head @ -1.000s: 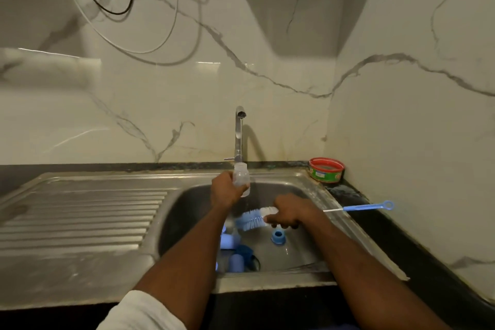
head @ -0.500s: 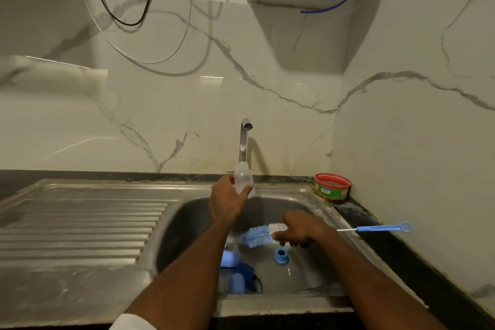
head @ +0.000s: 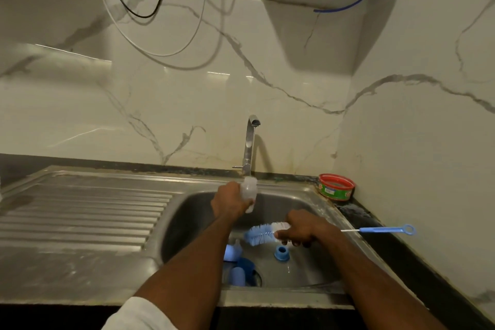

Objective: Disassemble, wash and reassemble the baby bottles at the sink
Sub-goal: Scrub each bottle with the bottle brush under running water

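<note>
Washing is under way: the left hand (head: 229, 199) grips a clear bottle (head: 249, 193) over the sink (head: 316, 270), under the tap (head: 250, 142); the right hand (head: 301, 230) holds the bottle brush (head: 261, 233). Next, I'd judge, the bristles must enter its mouth.

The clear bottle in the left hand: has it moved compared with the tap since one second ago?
No. The bottle stays just below the base of the tap; only the camera tilted.
</note>
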The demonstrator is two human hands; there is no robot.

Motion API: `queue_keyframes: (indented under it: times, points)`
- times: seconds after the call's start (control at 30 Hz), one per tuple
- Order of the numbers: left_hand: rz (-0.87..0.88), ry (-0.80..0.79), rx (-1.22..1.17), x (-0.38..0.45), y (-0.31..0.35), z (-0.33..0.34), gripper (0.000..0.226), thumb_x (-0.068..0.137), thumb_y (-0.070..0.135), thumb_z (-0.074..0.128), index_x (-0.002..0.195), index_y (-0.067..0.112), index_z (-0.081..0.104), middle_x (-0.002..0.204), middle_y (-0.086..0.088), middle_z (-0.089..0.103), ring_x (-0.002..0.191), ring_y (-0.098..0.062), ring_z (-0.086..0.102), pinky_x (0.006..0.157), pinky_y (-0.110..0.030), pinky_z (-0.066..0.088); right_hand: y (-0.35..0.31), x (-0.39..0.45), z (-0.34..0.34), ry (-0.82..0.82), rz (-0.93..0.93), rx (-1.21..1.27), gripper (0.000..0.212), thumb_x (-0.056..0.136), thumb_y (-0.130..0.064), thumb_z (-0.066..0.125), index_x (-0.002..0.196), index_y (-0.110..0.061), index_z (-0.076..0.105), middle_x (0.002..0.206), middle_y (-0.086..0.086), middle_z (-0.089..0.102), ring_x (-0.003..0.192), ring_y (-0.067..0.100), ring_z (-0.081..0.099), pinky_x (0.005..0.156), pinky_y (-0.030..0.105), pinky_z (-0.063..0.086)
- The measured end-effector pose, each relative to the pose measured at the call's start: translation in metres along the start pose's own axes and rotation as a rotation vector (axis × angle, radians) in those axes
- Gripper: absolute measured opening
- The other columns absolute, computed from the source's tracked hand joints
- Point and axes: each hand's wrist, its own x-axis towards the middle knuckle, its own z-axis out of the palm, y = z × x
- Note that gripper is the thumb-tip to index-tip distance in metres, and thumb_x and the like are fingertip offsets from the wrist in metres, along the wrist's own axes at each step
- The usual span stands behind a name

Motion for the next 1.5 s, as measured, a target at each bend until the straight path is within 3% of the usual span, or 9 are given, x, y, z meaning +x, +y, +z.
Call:
queue_keyframes:
  times: [0.27,0.4,0.47,0.57,0.73,1.0,1.1,1.27,1.5]
  points:
    - [0.012,0.007,-0.035,0.003,-0.002,0.001,0.045,0.085,0.048,0.077,0.118,0.022,0.062,0.112,0.004,0.067,0.1,-0.014,0.063,0.088,-0.03,0.052,-0.001,0.001,0.0,0.004,0.012,-0.003,0.022,0.099,-0.038,0.062,0.105,-0.017,0.063,0.081,-0.007,0.065,0.066,0.006,0.06,0.055,0.02,0.048]
    - [0.055,-0.131,0.054,0.0,-0.01,0.005,0.051,0.084,0.04,0.08,0.127,0.021,0.06,0.121,-0.003,0.065,0.109,-0.017,0.061,0.095,-0.034,0.052,-0.002,0.0,-0.001,-0.007,0.006,-0.007,0.02,0.099,-0.037,0.063,0.102,-0.017,0.064,0.079,-0.007,0.066,0.065,0.007,0.061,0.054,0.02,0.049]
    - [0.168,-0.097,0.058,0.007,-0.007,0.002,0.063,0.08,0.034,0.083,0.136,0.029,0.055,0.135,-0.005,0.054,0.123,-0.023,0.053,0.105,-0.04,0.047,-0.001,0.001,-0.002,-0.016,0.009,-0.009,0.019,0.099,-0.037,0.062,0.1,-0.018,0.063,0.079,-0.007,0.065,0.066,0.006,0.061,0.055,0.02,0.049]
    - [0.417,-0.09,0.358,0.016,0.01,-0.005,0.07,0.075,0.027,0.085,0.137,0.036,0.054,0.143,-0.006,0.039,0.13,-0.032,0.042,0.11,-0.052,0.042,0.001,0.003,0.002,-0.018,0.009,0.021,0.021,0.099,-0.037,0.062,0.107,-0.017,0.061,0.089,-0.003,0.069,0.071,0.009,0.063,0.056,0.021,0.05]
    - [0.73,-0.085,0.726,0.013,0.028,-0.002,0.058,0.079,0.019,0.083,0.131,0.03,0.061,0.145,-0.005,0.042,0.137,-0.029,0.036,0.119,-0.049,0.029,0.0,0.003,0.004,-0.044,0.02,0.026,0.024,0.099,-0.035,0.063,0.112,-0.015,0.058,0.09,0.001,0.066,0.069,0.01,0.061,0.054,0.02,0.048]
    - [0.787,-0.128,0.682,0.016,0.03,-0.003,0.048,0.08,0.02,0.083,0.124,0.026,0.065,0.141,-0.003,0.045,0.134,-0.025,0.038,0.118,-0.039,0.028,-0.002,0.001,0.004,-0.057,0.01,0.032,0.026,0.098,-0.034,0.064,0.114,-0.015,0.055,0.087,0.001,0.062,0.067,0.01,0.059,0.053,0.021,0.046]
    - [0.666,-0.154,0.585,0.013,0.019,-0.001,0.057,0.078,0.025,0.084,0.13,0.03,0.06,0.14,-0.002,0.045,0.132,-0.025,0.04,0.114,-0.041,0.035,-0.001,0.002,0.004,-0.059,0.01,0.032,0.032,0.098,-0.035,0.064,0.12,-0.012,0.058,0.09,0.001,0.064,0.069,0.009,0.06,0.055,0.021,0.047]
    - [0.009,-0.212,0.006,0.006,-0.015,0.009,0.065,0.082,0.04,0.081,0.132,0.017,0.047,0.128,-0.01,0.059,0.117,-0.027,0.058,0.098,-0.041,0.051,-0.003,0.002,0.002,-0.064,0.016,0.019,0.031,0.099,-0.036,0.063,0.118,-0.012,0.061,0.085,-0.002,0.066,0.066,0.007,0.06,0.055,0.02,0.049]
    - [0.004,-0.16,-0.161,0.004,0.005,0.012,0.055,0.08,0.024,0.085,0.125,0.013,0.056,0.122,-0.005,0.064,0.113,-0.02,0.062,0.088,-0.025,0.048,-0.003,0.002,0.004,-0.057,0.026,0.03,0.033,0.099,-0.037,0.062,0.12,-0.013,0.059,0.086,-0.004,0.064,0.069,0.006,0.06,0.058,0.02,0.05]
